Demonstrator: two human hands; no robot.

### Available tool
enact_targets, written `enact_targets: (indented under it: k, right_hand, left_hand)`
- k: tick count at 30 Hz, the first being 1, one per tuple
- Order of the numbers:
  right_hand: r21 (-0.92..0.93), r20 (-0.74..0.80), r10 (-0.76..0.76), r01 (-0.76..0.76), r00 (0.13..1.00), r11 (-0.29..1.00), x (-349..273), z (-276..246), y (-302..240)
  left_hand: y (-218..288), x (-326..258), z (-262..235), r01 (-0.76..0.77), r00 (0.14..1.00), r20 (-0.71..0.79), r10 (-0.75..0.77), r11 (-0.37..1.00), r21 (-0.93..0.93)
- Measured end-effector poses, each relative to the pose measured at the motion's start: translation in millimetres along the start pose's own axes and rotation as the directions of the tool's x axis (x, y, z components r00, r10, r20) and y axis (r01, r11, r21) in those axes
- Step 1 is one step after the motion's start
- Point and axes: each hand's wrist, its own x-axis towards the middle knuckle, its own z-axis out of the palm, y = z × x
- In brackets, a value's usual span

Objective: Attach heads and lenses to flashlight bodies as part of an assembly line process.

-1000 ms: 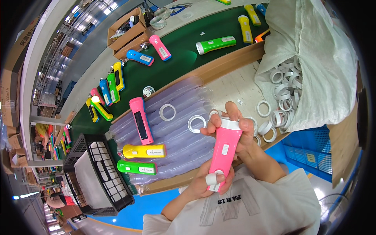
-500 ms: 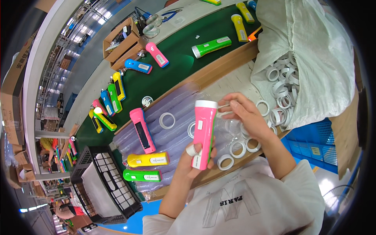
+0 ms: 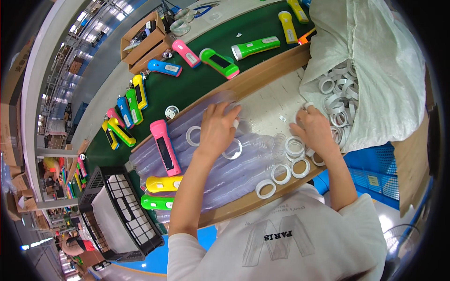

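1. Resting on clear plastic sleeves [image 3: 220, 175], white rings [image 3: 281, 173] lie near bench edge, within easy reach.
2. Left hand [image 3: 216, 129] lies palm-down on sleeves, fingers spread, gripping nothing.
3. Right hand [image 3: 315, 131] w/ fingers curled at ring pile; can't tell if gripping.
4. Farther: white sack [image 3: 375, 61] spills rings; pink torch [image 3: 165, 147] beside sleeves.

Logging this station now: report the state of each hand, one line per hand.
Left hand: palm down on the clear plastic sleeves, nothing visibly held.
Right hand: fingers curled beside the white rings; grip cannot be told.
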Motion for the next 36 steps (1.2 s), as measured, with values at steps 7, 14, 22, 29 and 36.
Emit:
enact_targets:
  k: [7, 14, 22, 29, 36]
  right_hand:
    - [0.226, -0.285, -0.271, 0.339, 0.919, 0.913, 30.1, 7.7, -56.1]
    - [0.296, -0.287, -0.251, 0.335, 0.924, 0.894, 48.8, 25.3, -66.5]
    - [0.478, -0.176, -0.287, 0.337, 0.942, 0.811, 56.1, 45.7, -69.1]
    - [0.585, -0.178, -0.322, 0.363, 0.930, 0.725, 59.9, 44.0, -62.4]
    - [0.678, -0.140, -0.199, 0.241, 0.970, 0.695, 64.4, 42.1, -52.7]
  left_hand:
    - [7.1, 23.7, 14.1, -0.026, 0.999, 0.030, 0.018, 0.962, 0.272]
    - [2.5, -1.7, -3.5, 0.100, 0.991, -0.089, -0.101, 0.995, -0.013]
    - [9.2, 7.3, -30.3, 0.431, 0.866, 0.289, -0.409, 0.316, -0.845]
    - [3.9, 22.5, -23.3, 0.422, 0.897, 0.284, -0.338, 0.468, -0.776]
    - [-12.9, 10.9, -34.8, 0.452, 0.889, 0.260, -0.376, 0.638, -0.624]
